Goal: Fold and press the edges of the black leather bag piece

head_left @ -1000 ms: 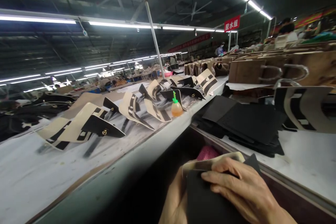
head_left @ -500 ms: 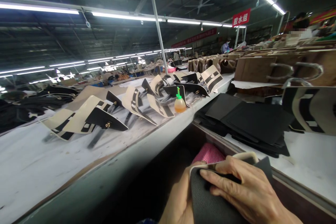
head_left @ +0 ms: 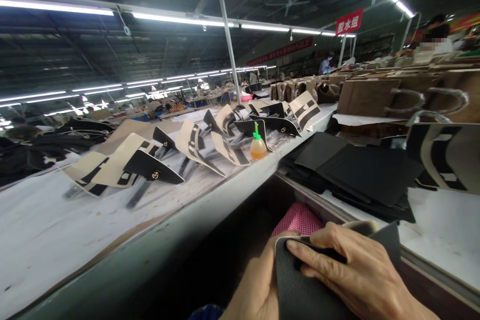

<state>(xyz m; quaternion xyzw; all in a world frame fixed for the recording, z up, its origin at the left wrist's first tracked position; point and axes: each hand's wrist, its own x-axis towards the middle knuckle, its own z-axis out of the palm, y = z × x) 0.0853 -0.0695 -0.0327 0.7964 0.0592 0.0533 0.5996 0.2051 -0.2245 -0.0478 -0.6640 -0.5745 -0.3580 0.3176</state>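
Observation:
Both hands hold one black leather piece (head_left: 300,290) with a cream edge at the bottom of the view. My left hand (head_left: 257,285) grips its left edge from below. My right hand (head_left: 356,275) lies on top with fingers pressed along its upper edge. Behind it shows a pink checked cloth (head_left: 298,217). Along the white conveyor belt (head_left: 56,230) to the left lie several cream-and-black bag flaps (head_left: 123,170), with a small orange glue bottle (head_left: 258,146) with a green cap.
A stack of black leather sheets (head_left: 360,172) lies on the white table (head_left: 442,230) at right. Brown bags with handles (head_left: 378,97) stand behind it. Other workers are far off along the line. A metal pole (head_left: 229,42) rises from the belt.
The view has tilted slightly, so the belt items sit a little further right and up. My hands keep their hold on the black piece, which now shows more of its grained face.

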